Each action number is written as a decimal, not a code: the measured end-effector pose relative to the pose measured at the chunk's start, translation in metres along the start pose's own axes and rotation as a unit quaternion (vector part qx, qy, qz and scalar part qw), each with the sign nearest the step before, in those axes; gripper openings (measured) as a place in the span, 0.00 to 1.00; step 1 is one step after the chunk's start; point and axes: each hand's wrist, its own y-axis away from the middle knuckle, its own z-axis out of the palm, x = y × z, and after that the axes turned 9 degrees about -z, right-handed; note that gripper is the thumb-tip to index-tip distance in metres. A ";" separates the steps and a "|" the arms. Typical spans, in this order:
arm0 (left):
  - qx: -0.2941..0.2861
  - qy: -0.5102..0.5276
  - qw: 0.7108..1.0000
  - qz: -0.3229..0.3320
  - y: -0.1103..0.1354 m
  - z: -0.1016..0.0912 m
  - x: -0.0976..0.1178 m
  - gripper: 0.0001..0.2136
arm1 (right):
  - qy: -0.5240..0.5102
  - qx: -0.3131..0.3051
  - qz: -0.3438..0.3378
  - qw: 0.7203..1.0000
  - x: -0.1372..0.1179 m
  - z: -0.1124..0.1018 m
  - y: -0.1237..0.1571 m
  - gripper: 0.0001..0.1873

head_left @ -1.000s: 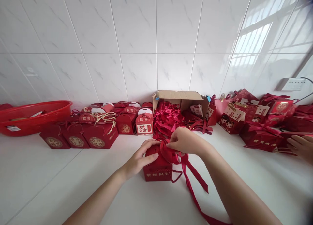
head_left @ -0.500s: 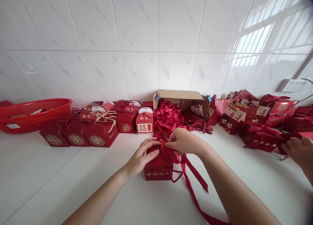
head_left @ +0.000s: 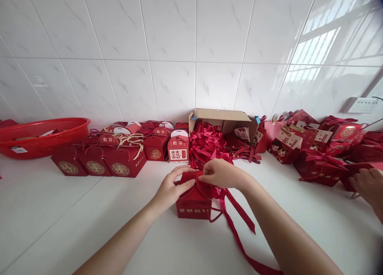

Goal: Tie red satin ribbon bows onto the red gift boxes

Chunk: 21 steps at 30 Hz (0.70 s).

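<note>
In the head view a red gift box (head_left: 194, 207) with gold lettering stands upright on the white surface before me. My left hand (head_left: 173, 186) grips its top from the left, thumb and fingers curled at the rounded lid flaps. From the right, my right hand (head_left: 223, 174) pinches a rounded flap near the middle of the lid. The two thumbs almost meet there. A dark red ribbon (head_left: 239, 243) trails from the box's right side towards the front. A twisted red cord (head_left: 216, 217) hangs at its front right corner. My fingers partly hide the flaps' slots.
Several red boxes (head_left: 119, 159) line up at the left, near a red plastic basin (head_left: 68, 125). Behind my box, a cardboard carton (head_left: 221, 114) spills red ribbons (head_left: 208, 141). More gift bags (head_left: 284, 145) crowd the right, where another person's hand (head_left: 369, 187) touches a red box.
My left thumb has slid inward along the lid towards my right thumb. My right hand has shifted slightly left over the flap. The view has tilted slightly.
</note>
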 end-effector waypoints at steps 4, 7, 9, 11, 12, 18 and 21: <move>0.019 -0.017 1.000 0.008 0.000 -0.001 0.001 0.09 | 0.029 0.012 0.012 0.999 0.000 0.001 -0.001 0.12; 0.020 -0.018 1.000 -0.003 0.000 0.000 0.002 0.10 | 0.039 0.014 0.011 0.999 -0.002 0.002 -0.001 0.13; 0.021 -0.011 1.000 -0.013 0.000 0.000 0.003 0.11 | 0.048 0.014 0.011 0.999 -0.003 0.003 0.000 0.13; 0.015 -0.001 1.000 -0.025 0.000 0.000 0.004 0.12 | 0.058 0.016 0.016 0.998 -0.003 0.002 0.001 0.14; 0.016 0.006 0.999 -0.027 0.001 0.000 0.004 0.13 | 0.061 0.019 0.019 0.998 -0.003 0.002 0.001 0.15; 0.161 0.030 0.984 0.073 0.003 0.001 0.005 0.11 | 0.042 0.116 -0.022 0.992 -0.006 0.001 -0.002 0.16; 0.203 0.040 0.970 0.124 0.004 0.000 0.006 0.08 | -0.020 0.118 -0.106 0.987 -0.009 0.003 -0.004 0.17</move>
